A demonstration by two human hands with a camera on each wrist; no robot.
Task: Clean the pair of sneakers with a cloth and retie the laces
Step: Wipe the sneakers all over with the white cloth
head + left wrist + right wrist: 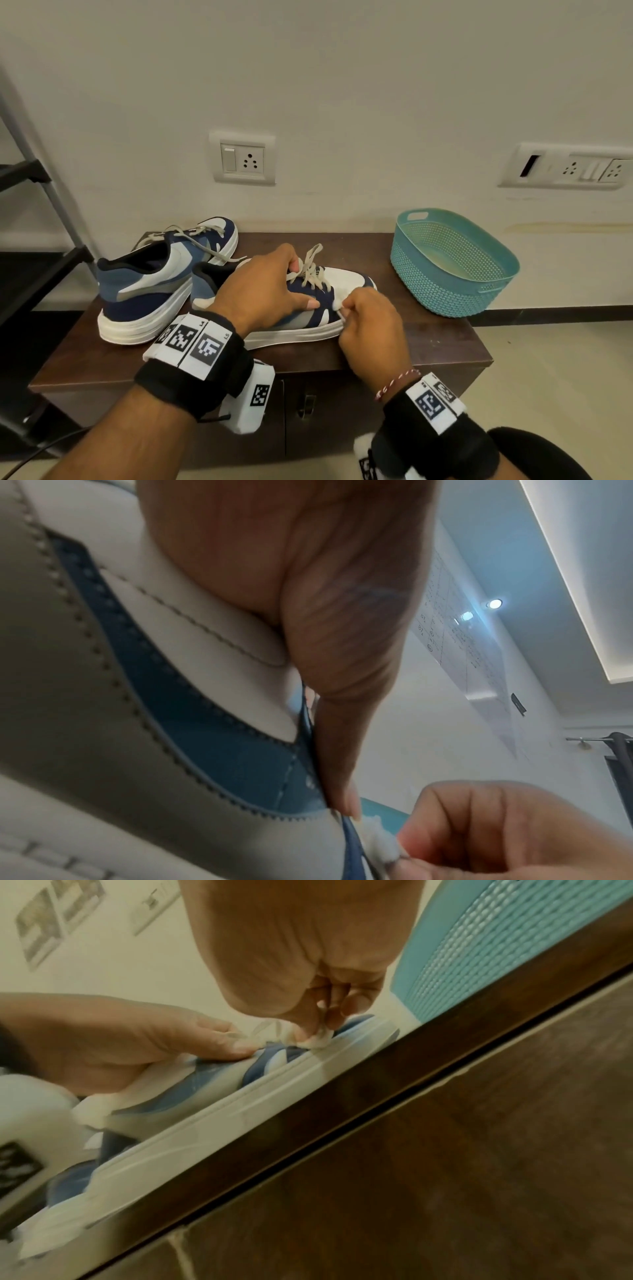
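Two blue, grey and white sneakers stand on a dark wooden cabinet top (428,339). My left hand (294,284) grips the near sneaker (346,277) from above, fingers over its loose laces (310,265) and thumb along its side. My right hand (342,310) pinches a small white cloth (337,304) against the sneaker's side near the toe, just above the sole. The right wrist view shows the cloth (318,1039) touching the sole's upper edge (240,1110). The other sneaker (154,281) stands behind and to the left, its laces (205,240) untied.
A teal perforated basket (452,263) sits at the cabinet's right end, close to the near sneaker's toe. The wall with socket plates (243,157) rises right behind. A dark metal rack (30,205) stands at the left. The cabinet's front edge lies under my wrists.
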